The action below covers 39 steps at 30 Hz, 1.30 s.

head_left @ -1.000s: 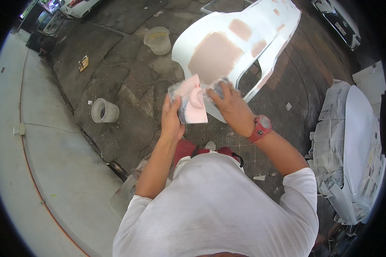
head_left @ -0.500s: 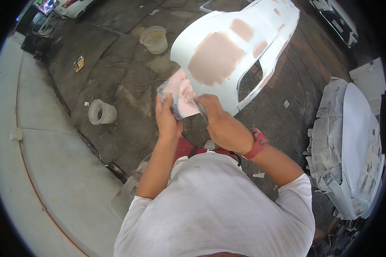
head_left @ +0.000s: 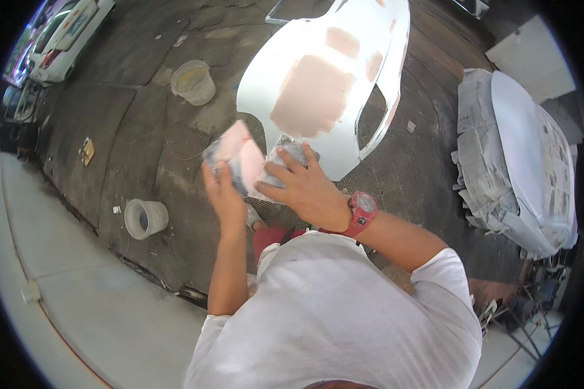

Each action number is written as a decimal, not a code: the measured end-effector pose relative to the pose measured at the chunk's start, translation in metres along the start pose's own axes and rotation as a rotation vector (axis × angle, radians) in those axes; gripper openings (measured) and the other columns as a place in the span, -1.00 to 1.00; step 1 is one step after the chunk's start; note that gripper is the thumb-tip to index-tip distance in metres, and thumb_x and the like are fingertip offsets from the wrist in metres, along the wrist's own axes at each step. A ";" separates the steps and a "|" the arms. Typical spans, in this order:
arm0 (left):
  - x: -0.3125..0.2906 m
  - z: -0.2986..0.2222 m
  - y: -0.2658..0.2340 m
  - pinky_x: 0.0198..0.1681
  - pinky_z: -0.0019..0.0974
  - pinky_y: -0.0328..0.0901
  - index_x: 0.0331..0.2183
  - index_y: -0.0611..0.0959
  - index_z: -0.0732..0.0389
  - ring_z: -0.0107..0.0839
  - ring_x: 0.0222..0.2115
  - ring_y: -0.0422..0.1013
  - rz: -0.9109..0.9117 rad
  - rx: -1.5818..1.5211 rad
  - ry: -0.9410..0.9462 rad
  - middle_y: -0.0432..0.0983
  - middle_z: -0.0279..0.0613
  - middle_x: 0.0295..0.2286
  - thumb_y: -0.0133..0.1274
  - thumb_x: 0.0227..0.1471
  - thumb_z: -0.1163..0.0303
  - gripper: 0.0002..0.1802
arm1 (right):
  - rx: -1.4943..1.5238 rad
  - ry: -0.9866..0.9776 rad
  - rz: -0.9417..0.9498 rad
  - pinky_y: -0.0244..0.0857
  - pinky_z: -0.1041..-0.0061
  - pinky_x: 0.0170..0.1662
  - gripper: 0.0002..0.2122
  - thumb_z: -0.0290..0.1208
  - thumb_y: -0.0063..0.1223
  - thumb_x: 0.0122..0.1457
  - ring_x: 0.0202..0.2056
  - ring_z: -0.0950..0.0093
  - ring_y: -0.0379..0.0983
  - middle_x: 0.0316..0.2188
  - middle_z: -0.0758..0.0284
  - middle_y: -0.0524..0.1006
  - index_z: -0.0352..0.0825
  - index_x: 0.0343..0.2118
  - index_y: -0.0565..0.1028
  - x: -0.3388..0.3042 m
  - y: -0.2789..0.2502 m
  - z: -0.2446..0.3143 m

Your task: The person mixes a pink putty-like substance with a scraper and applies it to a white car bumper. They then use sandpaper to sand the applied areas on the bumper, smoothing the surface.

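Note:
In my left hand point(head_left: 224, 194), a flat board smeared grey at its edges carries a layer of pink putty point(head_left: 248, 155). My fingers are closed round its lower left edge. Against the board's right side, my right hand point(head_left: 315, 194) holds a flat grey putty spreader point(head_left: 291, 155), its fingers spread out over the blade. A red watch point(head_left: 362, 211) is on my right wrist. Just beyond both hands is a large white car body panel point(head_left: 263, 84), with a big pinkish-brown putty patch point(head_left: 315, 97) and smaller patches farther up.
Two pale buckets stand on the floor to the left, one far point(head_left: 193, 84) and one nearer point(head_left: 146, 219). A white car point(head_left: 71, 39) is at the far left. To the right, a white panel point(head_left: 509, 123) is partly masked with newspaper. A pale wall point(head_left: 52, 285) runs along the left.
My right hand has gone from a closed grip on the spreader to fingers spread flat across it, the blade facing up. The view has shifted, so the panel and buckets appear farther left.

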<state>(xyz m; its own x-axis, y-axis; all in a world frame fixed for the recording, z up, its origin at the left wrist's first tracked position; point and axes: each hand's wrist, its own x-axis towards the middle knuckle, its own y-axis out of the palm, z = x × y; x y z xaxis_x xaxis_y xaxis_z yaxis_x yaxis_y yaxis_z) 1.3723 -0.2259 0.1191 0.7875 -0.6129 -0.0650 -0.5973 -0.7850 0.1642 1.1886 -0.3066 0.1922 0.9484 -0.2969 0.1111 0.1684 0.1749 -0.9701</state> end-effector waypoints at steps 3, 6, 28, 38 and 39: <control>0.043 -0.016 -0.042 0.23 -0.13 0.28 0.31 0.32 0.39 -0.18 0.13 0.40 -0.259 -0.416 -0.176 0.41 0.08 0.16 -0.01 0.41 0.21 -0.38 | -0.063 -0.003 0.164 -0.15 -0.52 0.33 -0.43 -0.56 0.11 0.11 0.40 0.02 0.14 0.30 0.21 0.34 0.02 0.22 0.50 0.041 -0.021 0.019; 0.081 -0.023 -0.086 0.18 -0.15 0.35 0.30 0.31 0.37 -0.17 0.10 0.45 -0.035 -0.359 -0.179 0.44 0.04 0.13 0.01 0.39 0.22 -0.38 | 0.105 -0.153 -0.147 0.04 -0.32 0.36 -0.46 -0.61 0.11 0.11 0.39 0.00 0.17 0.29 0.13 0.33 -0.01 0.18 0.52 0.087 -0.033 0.058; 0.194 -0.033 -0.113 0.35 -0.18 0.13 0.36 0.22 0.37 -0.21 0.25 0.28 0.046 -0.205 -0.201 0.31 0.02 0.25 0.00 0.42 0.20 -0.31 | 1.199 0.615 -0.100 0.35 0.41 0.16 -0.42 -0.59 -0.02 0.29 0.08 0.38 0.48 0.05 0.20 0.53 -0.41 0.39 0.23 0.199 0.011 0.056; 0.203 -0.048 -0.044 0.26 -0.21 0.23 0.36 0.22 0.34 -0.25 0.19 0.32 0.365 -0.011 -0.133 0.30 0.01 0.24 -0.04 0.44 0.21 -0.35 | -0.060 0.260 -0.293 -0.01 -0.38 0.32 -0.51 -0.50 0.15 0.07 0.35 0.10 0.20 0.17 0.26 0.44 -0.01 0.12 0.57 0.201 0.014 0.003; 0.209 -0.046 -0.033 0.26 -0.20 0.23 0.35 0.23 0.35 -0.25 0.19 0.33 0.318 0.076 -0.055 0.30 0.02 0.24 -0.04 0.44 0.22 -0.36 | -0.037 0.218 -0.272 -0.02 -0.37 0.34 -0.53 -0.48 0.15 0.07 0.35 0.11 0.20 0.18 0.26 0.43 0.00 0.10 0.57 0.195 0.018 0.001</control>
<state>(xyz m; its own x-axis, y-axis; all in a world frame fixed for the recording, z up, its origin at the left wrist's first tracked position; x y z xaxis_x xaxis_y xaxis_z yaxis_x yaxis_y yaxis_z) 1.5635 -0.3243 0.1458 0.5515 -0.8308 -0.0753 -0.8234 -0.5566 0.1107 1.3771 -0.3610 0.1966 0.7898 -0.5224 0.3214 0.3930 0.0286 -0.9191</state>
